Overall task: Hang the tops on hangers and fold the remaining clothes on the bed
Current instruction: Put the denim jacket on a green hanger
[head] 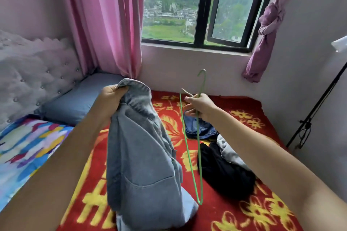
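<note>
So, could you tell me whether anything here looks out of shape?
The green hanger in the right hand looks odd: its wire forms a long narrow loop, not a wide triangle, though that may just be the viewing angle.

We face a dark-framed window [204, 11] in a pale wall [169, 63]. Daylight comes in from a green hillside with houses, with a pink curtain [105, 24] hanging straight on its left and a mauve curtain [266, 30] tied in a knot on its right. The bed [272, 212] fills the corner below, with a pale tufted headboard [37, 69] at the left, a blue-grey pillow [75, 99], a red blanket with yellow flowers [244, 122] and a many-coloured quilt [24, 146]. By the right wall we see thin black poles [319, 103], perhaps a stand, though the top is cut off.
</note>
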Tool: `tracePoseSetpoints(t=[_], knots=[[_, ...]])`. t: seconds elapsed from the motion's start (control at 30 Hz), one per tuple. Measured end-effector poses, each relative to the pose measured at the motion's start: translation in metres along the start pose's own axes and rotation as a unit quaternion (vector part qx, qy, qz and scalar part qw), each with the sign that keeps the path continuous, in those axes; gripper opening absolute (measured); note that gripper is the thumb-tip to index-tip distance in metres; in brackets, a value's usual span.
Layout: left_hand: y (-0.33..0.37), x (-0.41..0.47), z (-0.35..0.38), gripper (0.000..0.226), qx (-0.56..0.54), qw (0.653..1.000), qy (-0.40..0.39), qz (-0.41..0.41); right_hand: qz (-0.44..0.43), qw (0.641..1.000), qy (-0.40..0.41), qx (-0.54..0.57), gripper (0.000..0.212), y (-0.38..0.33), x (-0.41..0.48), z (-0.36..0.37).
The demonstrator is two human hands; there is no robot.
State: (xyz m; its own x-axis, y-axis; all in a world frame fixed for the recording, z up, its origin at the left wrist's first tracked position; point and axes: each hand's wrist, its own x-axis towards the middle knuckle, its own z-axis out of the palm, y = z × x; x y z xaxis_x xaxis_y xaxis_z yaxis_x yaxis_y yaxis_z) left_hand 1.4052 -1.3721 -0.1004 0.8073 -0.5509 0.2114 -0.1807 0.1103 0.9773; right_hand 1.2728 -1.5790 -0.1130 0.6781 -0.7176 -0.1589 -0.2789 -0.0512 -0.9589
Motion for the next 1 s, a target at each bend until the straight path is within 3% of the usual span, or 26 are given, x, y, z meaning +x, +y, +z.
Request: tracePoseSetpoints(t=[0.2, 0.4, 0.57, 0.63, 0.77, 0.9, 1.0], knots=[[0.026, 0.007, -0.017, 0.036, -0.023, 1.000, -0.003, -0.001, 0.071, 0.981, -0.085, -0.159, 0.028, 0.065, 0.010, 0.004], [0.051, -0.006, -0.019, 0.046, -0.048, 0.999, 0.008, 0.003, -0.029, 0.972, -0.155, -0.176, 0.063, 0.109, 0.006, 0.063], [0.065, -0.016, -0.020, 0.055, -0.052, 0.998, 0.021, 0.005, -0.109, 0.975, -0.150, -0.123, 0.047, 0.126, 0.004, 0.110], [0.068, -0.019, -0.025, 0.050, -0.070, 0.997, 0.031, 0.004, -0.126, 0.976, -0.118, -0.131, 0.035, 0.125, 0.009, 0.118], [0.072, -0.021, -0.042, 0.028, -0.098, 0.992, 0.077, 0.000, -0.123, 0.980, -0.103, -0.120, 0.037, 0.128, 0.024, 0.117], [0.059, -0.019, -0.065, 0.029, -0.034, 0.991, 0.128, -0.020, -0.123, 0.989, -0.067, -0.044, 0.039, 0.108, 0.029, 0.072], [0.024, -0.006, -0.092, 0.028, 0.162, 0.973, 0.152, -0.066, -0.138, 0.989, -0.034, 0.038, 0.042, 0.084, 0.034, 0.022]])
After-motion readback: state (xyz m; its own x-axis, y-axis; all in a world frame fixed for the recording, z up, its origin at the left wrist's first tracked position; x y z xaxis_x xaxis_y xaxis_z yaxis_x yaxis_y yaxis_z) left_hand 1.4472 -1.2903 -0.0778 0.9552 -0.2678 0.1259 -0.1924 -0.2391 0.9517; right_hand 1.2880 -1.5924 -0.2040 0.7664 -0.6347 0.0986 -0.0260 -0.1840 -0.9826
